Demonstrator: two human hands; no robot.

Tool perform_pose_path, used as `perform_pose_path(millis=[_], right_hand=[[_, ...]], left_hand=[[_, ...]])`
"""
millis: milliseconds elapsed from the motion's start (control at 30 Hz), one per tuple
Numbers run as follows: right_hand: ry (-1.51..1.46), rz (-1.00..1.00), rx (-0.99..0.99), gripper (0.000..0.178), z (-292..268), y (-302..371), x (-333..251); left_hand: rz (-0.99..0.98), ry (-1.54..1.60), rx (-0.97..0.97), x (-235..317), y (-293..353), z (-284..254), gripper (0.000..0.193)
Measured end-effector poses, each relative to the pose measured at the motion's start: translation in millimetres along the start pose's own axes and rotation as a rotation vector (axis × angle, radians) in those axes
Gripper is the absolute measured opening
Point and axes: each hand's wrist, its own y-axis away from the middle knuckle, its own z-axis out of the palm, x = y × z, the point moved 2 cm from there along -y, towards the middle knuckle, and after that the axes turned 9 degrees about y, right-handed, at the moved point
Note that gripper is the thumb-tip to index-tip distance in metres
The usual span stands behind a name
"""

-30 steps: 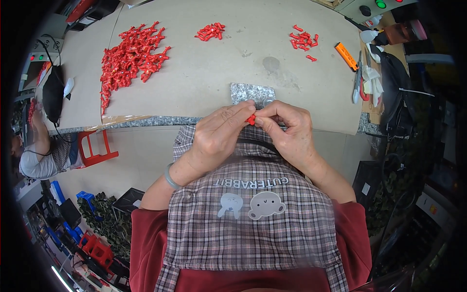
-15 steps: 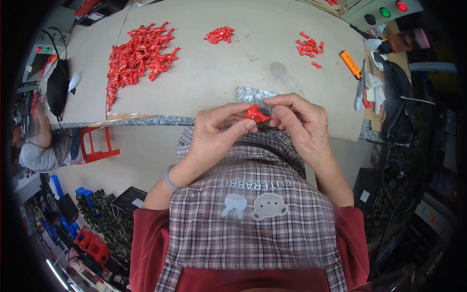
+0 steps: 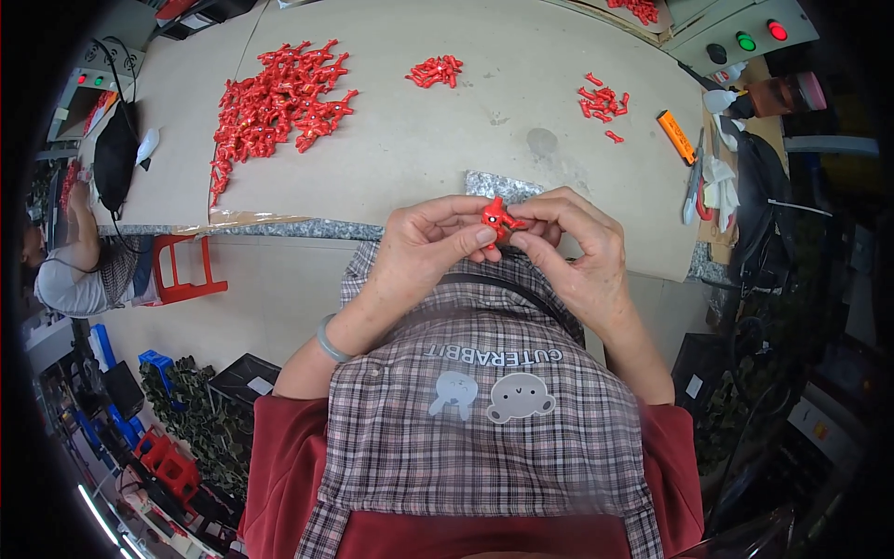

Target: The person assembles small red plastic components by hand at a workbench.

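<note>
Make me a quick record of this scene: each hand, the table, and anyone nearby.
Left hand: pinches a small red figure
Right hand: at the figure's right end
Table: large red pile left; smaller piles centre and right; orange object further right
Nearby: person in a pale top, far left

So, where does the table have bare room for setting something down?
Free: between the large red pile and the speckled plate; also between the middle pile and the right pile. Crowded: the right side past the orange tool, and the near side around the left hand and right hand.
</note>
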Motion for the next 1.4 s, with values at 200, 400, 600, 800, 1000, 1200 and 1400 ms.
perform_pose_path(millis=[200,400,600,800,1000,1200,1400], right_hand=[[0.145,-0.181,0.088,0.014,5,2,6],[0.048,-0.18,0.101,0.012,10,1,9],[-0.032,-0.128,0.043,0.014,10,-2,11],[-0.248,-0.066,-0.027,0.012,16,-16,12],[-0.048,-0.126,-0.132,0.011,7,-58,13],[0.166,-0.029,0.029,0.019,26,-134,36],[0.481,-0.308,0.026,0.029,45,-164,50]], left_hand=[[0.008,-0.097,0.001,5,1,1,0.028],[0.021,-0.088,0.024,5,3,2,0.025],[0.038,-0.059,-0.049,7,4,1,0.03],[0.086,0.083,-0.012,12,6,0,0.029],[0.112,0.131,-0.01,16,2,-21,0.027],[0.128,0.166,0.026,13,2,-25,0.024],[0.094,0.23,-0.004,13,3,-30,0.023]])
